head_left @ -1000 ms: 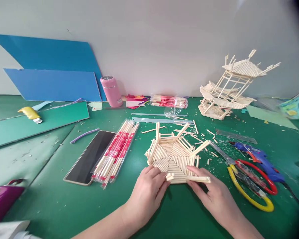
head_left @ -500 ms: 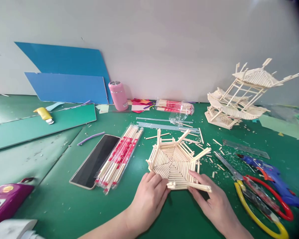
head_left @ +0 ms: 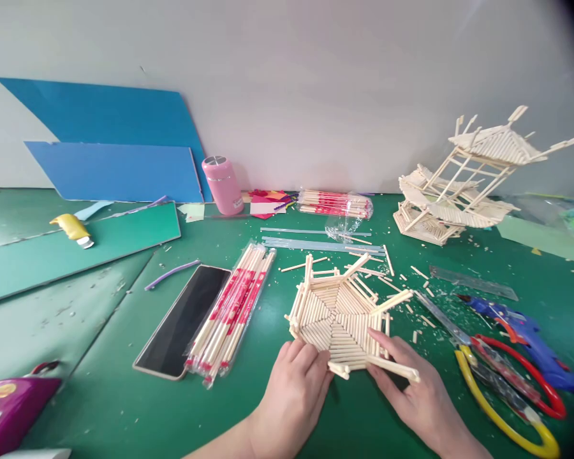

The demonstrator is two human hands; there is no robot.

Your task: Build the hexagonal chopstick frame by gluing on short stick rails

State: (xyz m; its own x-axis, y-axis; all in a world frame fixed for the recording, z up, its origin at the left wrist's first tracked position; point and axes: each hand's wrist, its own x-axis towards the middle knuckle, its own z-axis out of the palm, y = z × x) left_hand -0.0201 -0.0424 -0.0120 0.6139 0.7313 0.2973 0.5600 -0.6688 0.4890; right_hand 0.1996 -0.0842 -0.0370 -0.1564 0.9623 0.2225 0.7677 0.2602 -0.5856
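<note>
A hexagonal frame of pale wooden sticks [head_left: 335, 315], its inside lined with sticks in a web-like pattern, rests low over the green table. My left hand [head_left: 294, 389] is closed on its near left edge, fingers bent together. At the near right edge, my right hand [head_left: 409, 386] pinches the frame between thumb and fingers, beside a stick that juts out to the right. Pairs of sticks stick out from the frame's corners. The undersides of the fingertips are hidden.
Left of the frame lie packaged sticks [head_left: 234, 306] and a phone [head_left: 182, 322]. Scissors [head_left: 463, 344] and a blue glue gun [head_left: 530, 338] lie right. Behind stand a pink bottle [head_left: 223, 185], blue boards [head_left: 119, 169] and a stick pagoda [head_left: 459, 185]. Stick scraps [head_left: 418, 272] litter the table [head_left: 172, 421].
The stick frame has shifted slightly to the right and down in view, with both hands still on it. A near-edge stick that ran across between the hands no longer shows there.
</note>
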